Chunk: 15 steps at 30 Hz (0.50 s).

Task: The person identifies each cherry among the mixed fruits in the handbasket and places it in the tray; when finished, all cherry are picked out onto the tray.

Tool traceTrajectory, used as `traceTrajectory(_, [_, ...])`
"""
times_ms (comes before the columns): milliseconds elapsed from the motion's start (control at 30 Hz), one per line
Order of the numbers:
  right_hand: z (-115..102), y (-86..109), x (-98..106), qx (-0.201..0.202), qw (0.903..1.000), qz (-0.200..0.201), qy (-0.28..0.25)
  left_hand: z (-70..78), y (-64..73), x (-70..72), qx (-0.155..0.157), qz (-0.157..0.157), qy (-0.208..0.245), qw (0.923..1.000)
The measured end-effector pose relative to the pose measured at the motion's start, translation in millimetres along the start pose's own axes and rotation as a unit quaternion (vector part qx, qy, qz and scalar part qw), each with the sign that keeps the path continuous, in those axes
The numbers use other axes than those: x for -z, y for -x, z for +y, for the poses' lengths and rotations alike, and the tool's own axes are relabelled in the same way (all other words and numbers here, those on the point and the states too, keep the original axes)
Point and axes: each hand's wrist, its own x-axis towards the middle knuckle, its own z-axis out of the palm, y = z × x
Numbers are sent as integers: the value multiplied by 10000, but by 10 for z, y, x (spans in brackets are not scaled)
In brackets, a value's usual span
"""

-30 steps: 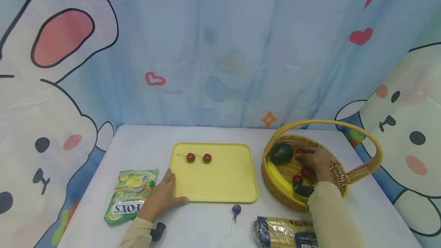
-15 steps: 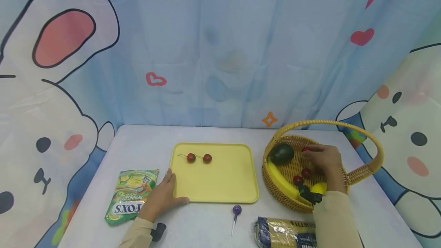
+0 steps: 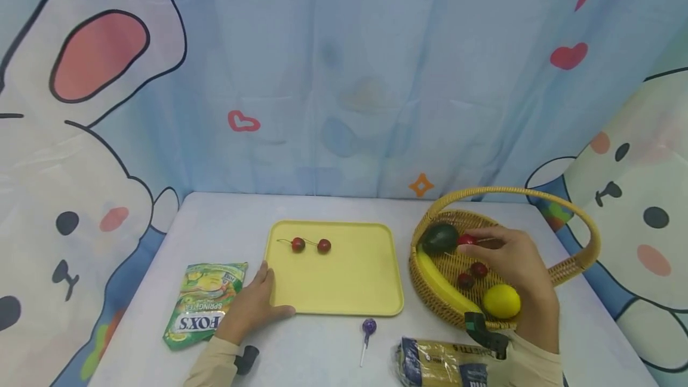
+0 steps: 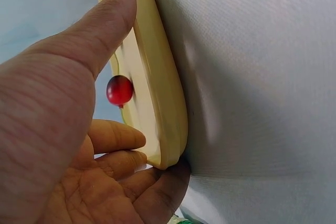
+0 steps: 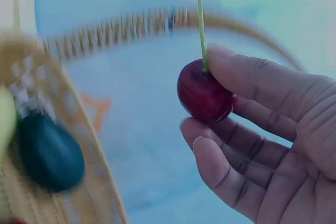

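Right hand [image 3: 513, 258] reaches in from the near side, wrist bent, fingers pointing toward the yellow tray [image 3: 355, 279]; its thumb and fingertips pinch a red cherry [image 3: 466, 240]. Left hand [image 3: 252, 309] rests at the tray's near left corner, spread, thumb along the near edge and fingers touching the left edge.

Under the tray is a white table [image 3: 322, 351]; behind it hangs a light blue curtain [image 3: 279, 46] printed with cartoon animals. Left of the tray lies a green tea bag [image 3: 204, 306], just on its near side a purple lollipop [image 3: 369, 326], and nearer, to its right, a blue-and-gold packet [image 3: 438, 357]. Two stemmed cherries [image 3: 298, 245] sit in the tray's far left part.

The pinched cherry is at the right hand's fingertips, right of the tray, over a wicker basket [image 3: 450, 264] that also contains an avocado [image 3: 439, 239], a banana [image 3: 446, 288], a lemon [image 3: 501, 301] and more cherries [image 3: 465, 280].
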Motion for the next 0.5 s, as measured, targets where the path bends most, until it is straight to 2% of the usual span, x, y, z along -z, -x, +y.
traceTrajectory(100, [-174, 45, -228, 344, 9992, -55, -187, -2, 0, -2, -4, -32, -29, 10000])
traceTrajectory(233, [-316, -21, -674, 735, 9949, -295, -624, 3, 1, 5, -32, -26, -37, 10000])
traceTrajectory(333, [-383, -150, -1052, 961, 9901, -515, -883, 8, 8, 10, -46, -28, -19, 10000])
traceTrajectory(433, [-444, -345, -1373, 1248, 9855, -728, -885, 13, 15, 14, -38, -21, -8, 10000])
traceTrajectory(500, [-472, -481, -1538, 1279, 9844, -848, -855, 10, 20, 11, -29, -18, -12, 10000])
